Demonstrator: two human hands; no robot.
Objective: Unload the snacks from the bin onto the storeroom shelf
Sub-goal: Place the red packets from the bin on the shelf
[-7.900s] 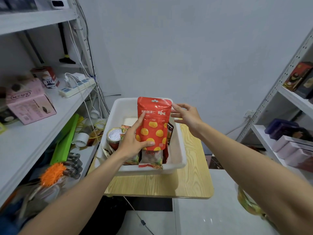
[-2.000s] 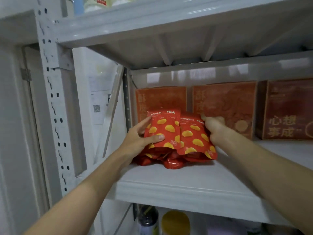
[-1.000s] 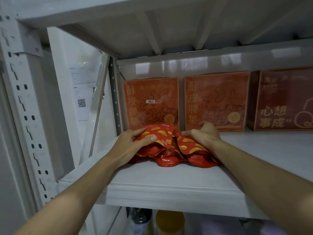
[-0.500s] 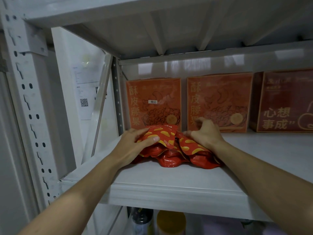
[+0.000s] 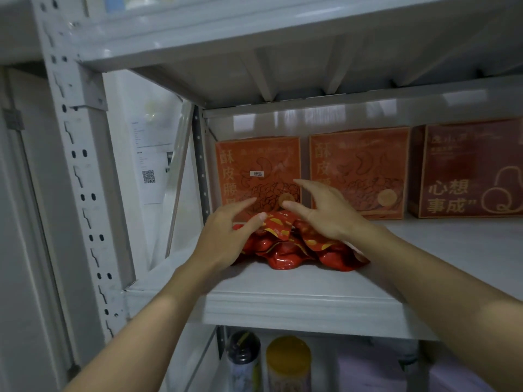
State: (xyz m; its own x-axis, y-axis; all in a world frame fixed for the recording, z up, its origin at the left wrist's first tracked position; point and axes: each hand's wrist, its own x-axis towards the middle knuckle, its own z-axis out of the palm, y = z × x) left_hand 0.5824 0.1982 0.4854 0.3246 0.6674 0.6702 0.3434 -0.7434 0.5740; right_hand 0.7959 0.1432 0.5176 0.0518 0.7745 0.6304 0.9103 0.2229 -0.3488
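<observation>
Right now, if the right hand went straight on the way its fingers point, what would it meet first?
Probably the leftmost orange box, standing behind the red snack pouches: the right hand, open above them, points at its right edge. Depth is unclear.

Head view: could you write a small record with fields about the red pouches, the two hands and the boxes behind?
pouches: red snack pouches heaped on the shelf
left hand: fingers spread, at the heap's left, holding nothing
right hand: fingers spread above the heap, holding nothing
behind: orange box, second orange box, dark red box, all upright
below: dark-capped bottle, yellow-lidded jar
</observation>
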